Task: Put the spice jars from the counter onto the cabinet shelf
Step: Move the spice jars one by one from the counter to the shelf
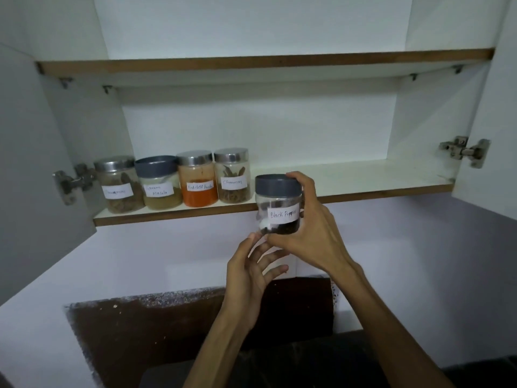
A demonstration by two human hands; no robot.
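The right hand (313,228) holds the pepper jar (278,204); left hand (251,273) is wide. Jar could bump the shelf (363,191) edge and fall

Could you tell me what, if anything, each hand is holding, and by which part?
The right hand grips the black pepper jar round its side; the left hand holds nothing.

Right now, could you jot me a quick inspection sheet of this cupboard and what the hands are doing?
Surface: white lower cabinet shelf, right part bare.
Job's things: four labelled clear spice jars in a row at left; grey-lidded clear Black Pepper jar held in front of the shelf edge.
Clutter: nothing seen.
Grips: right hand grips the pepper jar; left hand open below it.
Cables: nothing seen.
Surroundings: upper shelf, open doors, metal hinges.
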